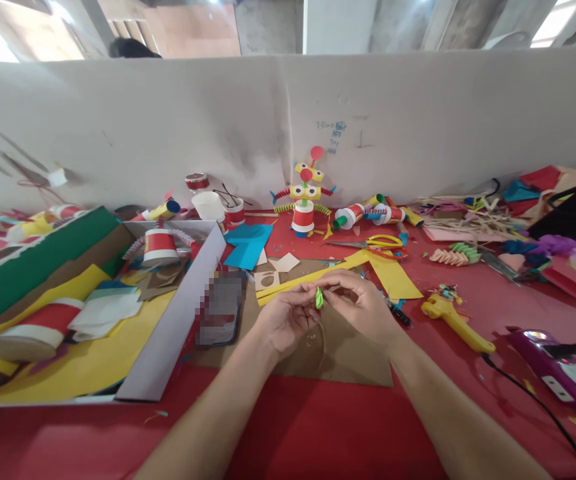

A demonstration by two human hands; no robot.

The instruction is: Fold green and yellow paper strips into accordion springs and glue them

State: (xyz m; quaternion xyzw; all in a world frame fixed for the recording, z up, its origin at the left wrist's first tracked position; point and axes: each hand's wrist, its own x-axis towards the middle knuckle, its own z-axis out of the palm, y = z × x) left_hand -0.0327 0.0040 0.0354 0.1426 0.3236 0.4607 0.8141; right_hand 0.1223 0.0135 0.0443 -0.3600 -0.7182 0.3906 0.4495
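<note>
My left hand (285,320) and my right hand (361,303) meet over a brown cardboard sheet (353,363) on the red table. Both pinch a small green folded paper piece (319,297) between their fingertips. A long yellow paper strip (293,283) lies just beyond the hands. A phone (221,310) lies to the left of my left hand.
An open box (178,320) with paper cups and coloured sheets stands at the left. A paper-cup robot figure (304,200) stands by the back wall, with scissors (375,245), a yellow sheet (393,273), a yellow tool (455,320) and a purple glue gun (558,373) to the right.
</note>
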